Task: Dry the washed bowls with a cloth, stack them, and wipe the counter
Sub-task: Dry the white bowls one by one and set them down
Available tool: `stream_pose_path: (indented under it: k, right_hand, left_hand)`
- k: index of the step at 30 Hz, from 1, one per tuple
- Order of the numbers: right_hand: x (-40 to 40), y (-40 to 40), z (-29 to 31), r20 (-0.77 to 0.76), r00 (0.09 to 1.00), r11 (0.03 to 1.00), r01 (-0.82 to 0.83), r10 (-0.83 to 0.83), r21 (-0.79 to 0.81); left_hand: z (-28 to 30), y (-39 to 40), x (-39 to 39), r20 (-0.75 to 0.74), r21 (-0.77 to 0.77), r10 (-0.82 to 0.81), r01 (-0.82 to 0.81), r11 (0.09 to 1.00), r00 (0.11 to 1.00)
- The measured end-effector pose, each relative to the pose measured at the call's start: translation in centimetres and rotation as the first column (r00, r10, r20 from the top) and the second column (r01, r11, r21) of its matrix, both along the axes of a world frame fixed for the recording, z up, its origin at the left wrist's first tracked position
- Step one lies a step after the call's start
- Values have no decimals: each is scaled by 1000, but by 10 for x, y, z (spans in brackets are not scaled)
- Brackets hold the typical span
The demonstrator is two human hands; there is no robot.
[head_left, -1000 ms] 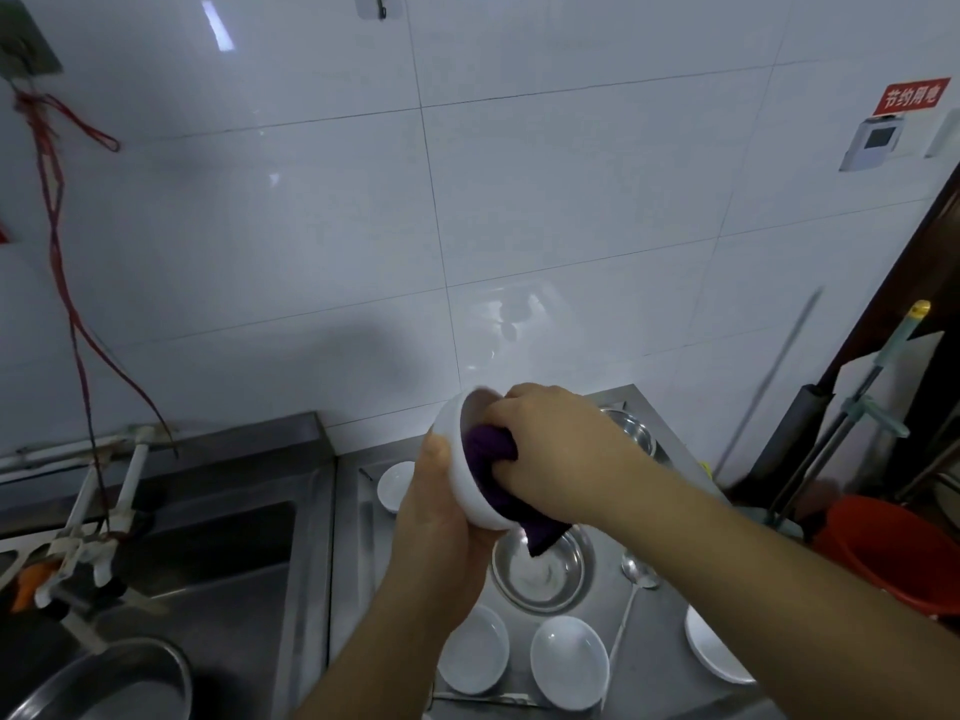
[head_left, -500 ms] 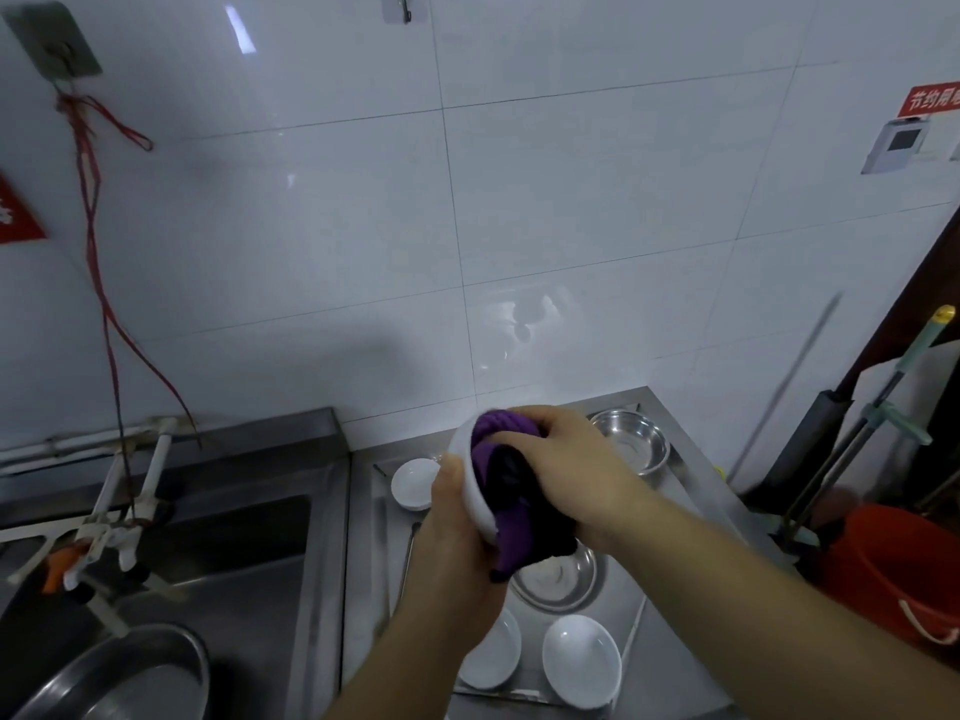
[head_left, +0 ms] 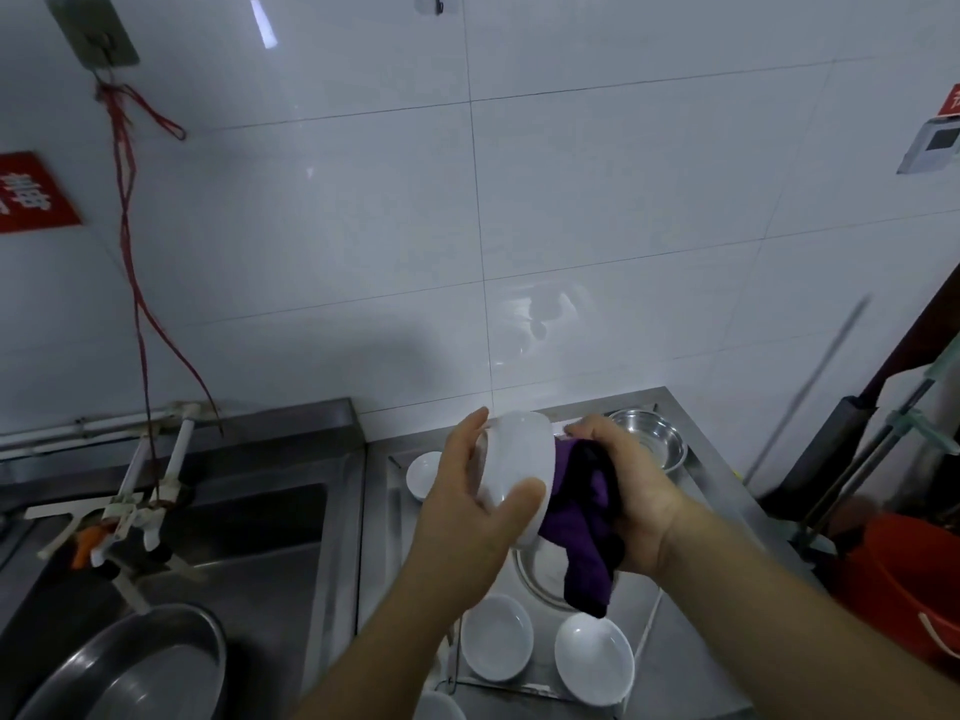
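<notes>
Left hand [head_left: 467,517] cups white bowl [head_left: 514,470]; right hand [head_left: 631,498] apparently clutches purple cloth [head_left: 584,517].

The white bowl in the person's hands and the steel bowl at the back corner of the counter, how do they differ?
The white bowl is opaque white; the steel bowl is shiny metal. The white bowl is lifted and tipped on its side, gripped by the left hand, with the purple cloth in the right hand at its mouth; the steel bowl sits upright on the counter, untouched. Both are round and look empty.
</notes>
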State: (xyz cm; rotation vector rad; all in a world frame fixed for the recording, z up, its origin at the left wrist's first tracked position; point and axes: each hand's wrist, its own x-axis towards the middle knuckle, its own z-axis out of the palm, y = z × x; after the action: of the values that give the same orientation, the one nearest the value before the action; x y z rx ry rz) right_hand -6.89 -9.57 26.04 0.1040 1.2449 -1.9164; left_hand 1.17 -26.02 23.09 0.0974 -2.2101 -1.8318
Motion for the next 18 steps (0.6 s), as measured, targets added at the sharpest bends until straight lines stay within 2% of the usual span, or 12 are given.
stream_pose_path:
  k: [4, 7, 8, 9, 10, 11, 12, 15, 18]
  right_hand:
    - [0, 4, -2, 5, 998, 997, -62, 62, -56]
    - [1, 6, -10, -41, 996, 995, -79, 76, -67]
    - [1, 6, -13, -50, 997, 995, -63, 59, -78]
    - [2, 6, -15, -57, 998, 995, -40, 34, -90]
    - [3, 6, -16, -66, 998, 995, -13, 6, -103]
    - [3, 5, -17, -76, 997, 992, 6, -15, -122]
    - [3, 5, -18, -90, 995, 989, 18, -31, -146]
    - [1, 6, -21, -121, 989, 982, 66, -88, -176]
    - [0, 8, -28, -140, 982, 980, 101, -126, -168]
  left_hand:
    - [2, -8, 2, 52, -216, -98, 107, 971, 994]
    - [8, -12, 0, 70, -219, -111, 124, 968, 991]
    - [10, -9, -2, 99, -175, -77, 94, 980, 992]
    - [13, -6, -7, 173, -23, -7, 11, 1000, 985]
    - [12, -5, -12, 280, 196, 45, -103, 975, 959]
    - [9, -7, -13, 386, 378, 62, -219, 900, 920]
    - [5, -9, -12, 450, 494, 43, -289, 820, 892]
    - [-4, -14, 2, 494, 674, -164, -257, 692, 854]
    - [-6, -16, 7, 401, 834, -261, -233, 500, 878]
